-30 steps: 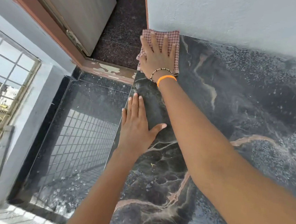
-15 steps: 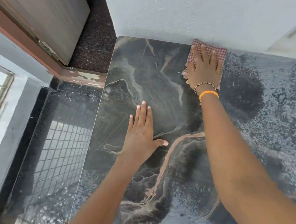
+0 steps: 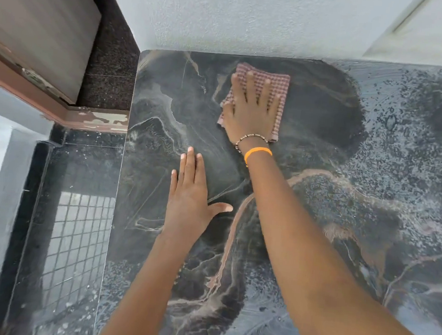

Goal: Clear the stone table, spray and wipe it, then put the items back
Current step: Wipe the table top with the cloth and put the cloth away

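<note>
Head cam: right hand (image 3: 255, 108), spread flat on cloth (image 3: 263, 82), slid back from wall toward 6 o'clock; left hand (image 3: 190, 194) flat on bench (image 3: 327, 118), wiping approx half done w/ droplets left at 3.

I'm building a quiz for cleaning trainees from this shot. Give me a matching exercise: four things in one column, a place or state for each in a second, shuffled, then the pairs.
Things:
1. checked cloth
2. left hand
3. orange wristband
4. spray droplets

Places or states:
A. flat and bare on the stone table
B. pinned under the right hand
C. speckling the table's right part
D. around the right wrist

Pairs: 1-B, 2-A, 3-D, 4-C
</note>
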Tool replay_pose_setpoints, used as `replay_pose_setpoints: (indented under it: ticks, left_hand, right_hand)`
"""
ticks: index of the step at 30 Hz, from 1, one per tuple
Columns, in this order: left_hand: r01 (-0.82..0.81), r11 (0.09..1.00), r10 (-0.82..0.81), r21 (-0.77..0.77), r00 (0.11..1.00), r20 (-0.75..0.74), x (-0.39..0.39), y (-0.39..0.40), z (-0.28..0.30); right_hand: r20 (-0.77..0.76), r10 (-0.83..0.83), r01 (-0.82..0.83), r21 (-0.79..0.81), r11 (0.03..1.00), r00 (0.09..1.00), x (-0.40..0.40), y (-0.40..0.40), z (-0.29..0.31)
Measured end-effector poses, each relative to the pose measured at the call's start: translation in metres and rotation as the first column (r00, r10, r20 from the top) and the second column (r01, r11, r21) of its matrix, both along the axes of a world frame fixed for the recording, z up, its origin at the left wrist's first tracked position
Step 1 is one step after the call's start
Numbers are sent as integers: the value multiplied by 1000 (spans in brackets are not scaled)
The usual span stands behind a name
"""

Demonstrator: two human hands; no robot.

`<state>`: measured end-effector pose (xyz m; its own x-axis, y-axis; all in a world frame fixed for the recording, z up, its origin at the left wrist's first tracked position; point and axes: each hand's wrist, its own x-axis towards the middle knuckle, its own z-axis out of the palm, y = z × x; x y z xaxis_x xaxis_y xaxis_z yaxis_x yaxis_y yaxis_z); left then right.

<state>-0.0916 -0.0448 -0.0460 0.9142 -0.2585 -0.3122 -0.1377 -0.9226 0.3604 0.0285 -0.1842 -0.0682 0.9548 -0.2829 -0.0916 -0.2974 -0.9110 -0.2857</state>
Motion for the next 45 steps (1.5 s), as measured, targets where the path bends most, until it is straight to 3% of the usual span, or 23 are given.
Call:
replay_pose_setpoints:
  ticks: [2, 5, 8, 11, 15, 19, 22, 25, 28, 32, 35, 37, 40, 45]
  left_hand:
    - [-4, 1000, 4, -3, 1000, 2, -1, 0, 0]
    - [-5, 1000, 5, 6, 1000, 15, -8, -2, 2]
    - [36, 999, -36, 9, 999, -14, -22, -4, 4]
    - [80, 997, -79, 15, 996, -51, -31, -5, 3]
    - [97, 995, -96, 24, 995, -39, -32, -3, 1]
    - [104, 995, -104, 11, 994, -20, -32, -1, -1]
    - [89, 996, -88, -31, 996, 10, -34, 0, -2]
    - [21, 997, -15, -68, 997, 75, -40, 8, -1]
    - [-42, 995, 47, -92, 997, 54, -47, 19, -2]
    - [-76, 986, 78, -147, 997, 7, -67, 30, 4]
    - [14, 990, -16, -138, 1000, -19, -82, 29, 9]
    - [114, 983, -119, -142, 993, -27, -87, 21, 10]
    - [204, 968, -212, -145, 976, -42, -87, 8, 11]
    - [247, 969, -247, -17, 967, -69, -85, -2, 4]
  right_hand:
    - [-10, 228, -228, -13, 974, 974, 13, 41, 2]
    - [-58, 530, -533, -70, 843, 846, 12, 63, 5]
    - [-43, 587, -588, -81, 805, 809, 2, 27, 5]
    - [-28, 437, -438, -77, 896, 899, -12, -36, 4]
    - [-32, 83, -86, -91, 992, 996, -52, -128, 2]
    - [-48, -305, 301, -75, 951, 951, -107, -157, -2]
    - [-39, -401, 398, -71, 915, 915, -122, -119, -4]
    - [-44, -251, 249, -47, 967, 967, -115, -56, 0]
    - [-35, 36, -36, -18, 999, 999, -111, 13, 1]
    - [-72, 424, -428, -41, 903, 903, -135, 46, 1]
    - [-60, 488, -491, -54, 869, 871, -162, 7, 1]
    - [-68, 385, -389, -74, 918, 920, -176, -34, 1]
    - [-97, 82, -88, -56, 995, 992, -198, -98, 4]
    - [-110, -314, 312, -33, 949, 943, -243, -130, 7]
